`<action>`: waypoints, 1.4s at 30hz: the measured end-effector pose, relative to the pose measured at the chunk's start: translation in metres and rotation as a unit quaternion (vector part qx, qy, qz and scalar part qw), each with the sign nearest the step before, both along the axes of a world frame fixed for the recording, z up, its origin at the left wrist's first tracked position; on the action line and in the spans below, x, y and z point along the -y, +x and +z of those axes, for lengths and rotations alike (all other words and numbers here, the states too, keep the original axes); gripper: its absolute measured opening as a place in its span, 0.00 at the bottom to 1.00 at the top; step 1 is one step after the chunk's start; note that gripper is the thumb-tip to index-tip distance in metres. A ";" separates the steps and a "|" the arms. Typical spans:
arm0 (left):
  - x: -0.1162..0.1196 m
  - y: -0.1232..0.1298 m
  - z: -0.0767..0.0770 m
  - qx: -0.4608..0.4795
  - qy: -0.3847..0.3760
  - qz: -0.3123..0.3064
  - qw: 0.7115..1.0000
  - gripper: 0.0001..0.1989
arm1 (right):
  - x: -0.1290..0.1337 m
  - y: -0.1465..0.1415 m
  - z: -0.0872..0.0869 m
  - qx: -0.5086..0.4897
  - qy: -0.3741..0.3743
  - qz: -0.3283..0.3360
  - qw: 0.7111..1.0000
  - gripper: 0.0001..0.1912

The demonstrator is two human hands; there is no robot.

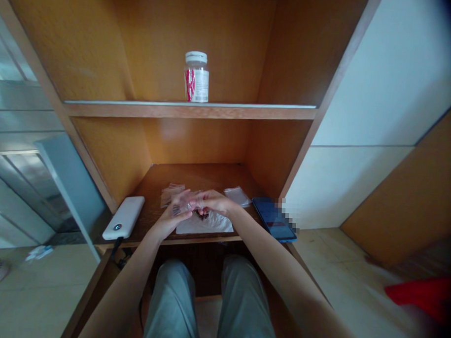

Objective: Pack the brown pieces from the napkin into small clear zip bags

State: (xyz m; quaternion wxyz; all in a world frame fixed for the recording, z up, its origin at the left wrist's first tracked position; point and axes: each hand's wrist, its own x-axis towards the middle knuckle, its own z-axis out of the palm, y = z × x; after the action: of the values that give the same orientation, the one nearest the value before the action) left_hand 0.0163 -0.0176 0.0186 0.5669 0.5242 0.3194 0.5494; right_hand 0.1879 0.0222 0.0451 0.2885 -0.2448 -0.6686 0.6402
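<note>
The clear plastic bag (pixel 187 202) is held in the air between my two hands, just above a white paper sheet (pixel 205 223) at the front of the wooden desk shelf (pixel 154 184). Grip state: my left hand (pixel 172 217) is closed on the near side of the bag, and my right hand (pixel 215 202) pinches the far side from the right, its fingertips (pixel 204 197) pressed onto the film. Neither hand is released. Whether the bag is sealed, or what it contains, cannot be determined from this view.

Directly below my hands, a small cluster of dark pieces (pixel 202 215) rests on the white paper sheet, partly hidden by my fingers. Their type cannot be determined.

Two further items lie toward the back of the shelf: a pile of clear plastic bags (pixel 172 194) behind my left hand and a flat plastic packet (pixel 237 195) behind my right hand.

To the left of my left hand, a white power bank (pixel 123 217) lies at an angle, with a black cable (pixel 115 250) hanging over the shelf edge. To the right of my right hand, a smartphone (pixel 273 219) lies flat with its dark blue screen lit.

On the upper shelf (pixel 190 111), a jar (pixel 196 77) with a white lid and a red-and-white label stands upright. My grey-green trousers (pixel 172 305) appear below the desk shelf.
</note>
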 end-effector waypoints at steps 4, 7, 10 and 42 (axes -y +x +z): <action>-0.003 0.001 -0.005 0.006 0.038 -0.019 0.999 0.32 | -0.001 0.000 -0.001 -0.023 -0.039 0.041 0.998 0.22; -0.008 -0.001 -0.014 0.013 0.066 -0.039 0.997 0.31 | -0.004 -0.001 -0.005 -0.025 -0.042 0.066 0.997 0.22; -0.012 -0.001 -0.021 0.015 0.081 -0.029 0.996 0.26 | -0.007 -0.001 -0.008 -0.025 -0.035 0.095 0.995 0.19; -0.055 0.016 0.005 -0.274 0.073 -0.063 0.957 0.16 | -0.027 -0.035 -0.080 -0.228 -0.088 -0.417 0.876 0.28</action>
State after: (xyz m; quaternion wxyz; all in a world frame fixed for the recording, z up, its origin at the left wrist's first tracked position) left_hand 0.0321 0.0370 0.0241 0.4512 0.7137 0.3881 0.3694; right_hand 0.1528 0.0488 -0.0351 0.6500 -0.3727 -0.3614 0.5550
